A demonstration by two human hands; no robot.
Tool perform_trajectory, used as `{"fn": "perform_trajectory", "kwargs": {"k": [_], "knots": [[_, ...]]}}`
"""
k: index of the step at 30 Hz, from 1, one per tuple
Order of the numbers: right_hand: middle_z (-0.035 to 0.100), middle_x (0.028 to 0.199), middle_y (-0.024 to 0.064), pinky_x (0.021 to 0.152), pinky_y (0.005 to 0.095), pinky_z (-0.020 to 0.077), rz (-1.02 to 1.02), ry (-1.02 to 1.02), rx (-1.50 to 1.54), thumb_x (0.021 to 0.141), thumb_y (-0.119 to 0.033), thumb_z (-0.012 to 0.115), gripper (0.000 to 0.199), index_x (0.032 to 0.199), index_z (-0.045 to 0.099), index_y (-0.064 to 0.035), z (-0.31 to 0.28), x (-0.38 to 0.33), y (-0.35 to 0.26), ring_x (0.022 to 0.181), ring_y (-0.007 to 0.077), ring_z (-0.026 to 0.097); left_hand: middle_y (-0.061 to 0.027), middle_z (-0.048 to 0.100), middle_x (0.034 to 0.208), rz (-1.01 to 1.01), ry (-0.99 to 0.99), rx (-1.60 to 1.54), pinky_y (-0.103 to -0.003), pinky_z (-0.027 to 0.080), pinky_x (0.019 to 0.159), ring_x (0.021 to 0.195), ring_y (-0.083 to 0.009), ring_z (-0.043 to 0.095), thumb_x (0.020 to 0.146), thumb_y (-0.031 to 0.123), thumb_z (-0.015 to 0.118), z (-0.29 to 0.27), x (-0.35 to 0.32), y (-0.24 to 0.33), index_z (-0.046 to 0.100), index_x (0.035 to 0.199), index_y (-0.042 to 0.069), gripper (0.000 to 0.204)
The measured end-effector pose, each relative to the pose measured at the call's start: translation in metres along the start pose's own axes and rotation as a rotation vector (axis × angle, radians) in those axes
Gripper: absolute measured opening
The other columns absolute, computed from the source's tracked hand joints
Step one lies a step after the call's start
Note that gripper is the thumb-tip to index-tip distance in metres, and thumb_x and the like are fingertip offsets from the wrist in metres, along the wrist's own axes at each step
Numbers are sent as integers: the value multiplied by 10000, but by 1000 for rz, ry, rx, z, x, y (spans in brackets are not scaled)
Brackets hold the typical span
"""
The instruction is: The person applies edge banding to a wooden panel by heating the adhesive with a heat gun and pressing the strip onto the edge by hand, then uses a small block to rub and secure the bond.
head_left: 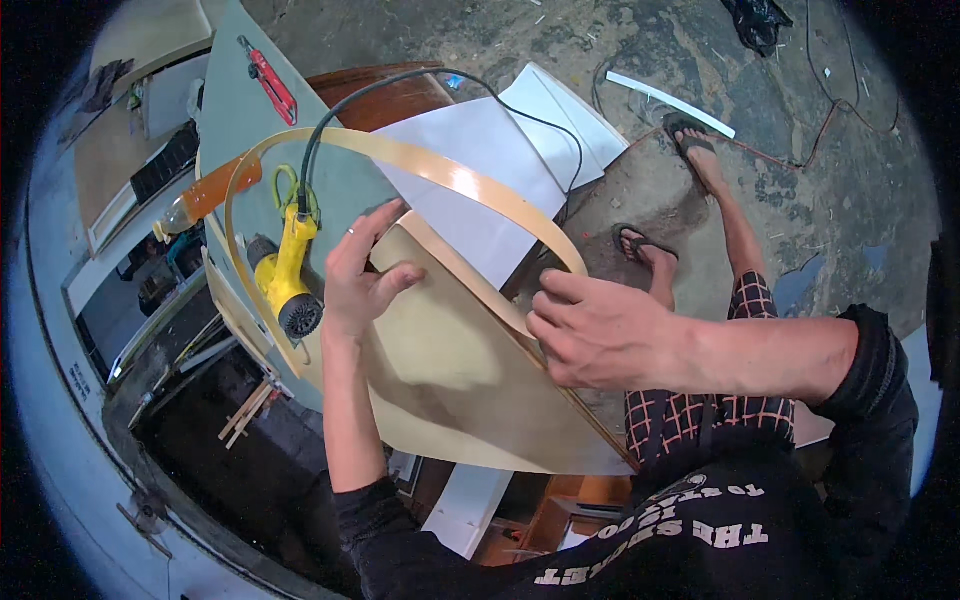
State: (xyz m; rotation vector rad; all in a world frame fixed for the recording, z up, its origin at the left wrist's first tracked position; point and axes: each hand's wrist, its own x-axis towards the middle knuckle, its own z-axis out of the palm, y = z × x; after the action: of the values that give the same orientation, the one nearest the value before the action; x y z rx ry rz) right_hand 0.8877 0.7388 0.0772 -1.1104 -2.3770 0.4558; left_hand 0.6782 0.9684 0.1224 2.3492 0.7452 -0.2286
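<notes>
A pale wood-coloured board (450, 370) stands in front of me, its upper edge slanting down to the right. A long, flexible tan edging strip (450, 170) runs along that edge, then loops back in a wide arc to the left. My left hand (365, 270) grips the board's upper left corner, thumb on the face and fingertips by the strip's end. With fingers closed, my right hand (600, 330) pinches the strip at the board's edge; its fingertips are partly hidden. Left of my left hand, a yellow corded power tool (290, 265) lies inside the strip's loop.
On the grey-green surface lie a red utility knife (268, 80), green-handled scissors (288, 190) and a bottle of orange liquid (215, 195). White panels (480, 150) lie beyond the board. A black cable (400, 75) arches over them. A white strip (670, 103) lies on the concrete floor.
</notes>
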Motion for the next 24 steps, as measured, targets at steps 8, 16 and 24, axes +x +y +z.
{"fn": "perform_trajectory", "kwargs": {"k": [8,16,24], "knots": [[525,735,-9,767,322,388,-15,48,42,620,-224,612,108,574,604,-126,6,6,-5,780,180,538,-118,641,1143,-47,15,-59,-312,489,887,1024,-190,618,722,549,777,1,-3,-1,552,1276,-41,840],[515,690,-15,749,309,378,-6,46,27,593,-235,614,126,541,607,-121,7,9,-7,763,175,529,-34,543,759,95,132,29,-266,445,617,683,-138,523,638,466,829,8,-2,-8,593,1243,10,794],[602,722,0,723,310,365,-42,2,-38,717,-221,609,130,638,661,-131,3,15,-10,755,174,561,-14,518,718,46,121,-18,-248,419,586,661,-109,504,633,425,857,4,-3,-4,561,1275,5,823]]}}
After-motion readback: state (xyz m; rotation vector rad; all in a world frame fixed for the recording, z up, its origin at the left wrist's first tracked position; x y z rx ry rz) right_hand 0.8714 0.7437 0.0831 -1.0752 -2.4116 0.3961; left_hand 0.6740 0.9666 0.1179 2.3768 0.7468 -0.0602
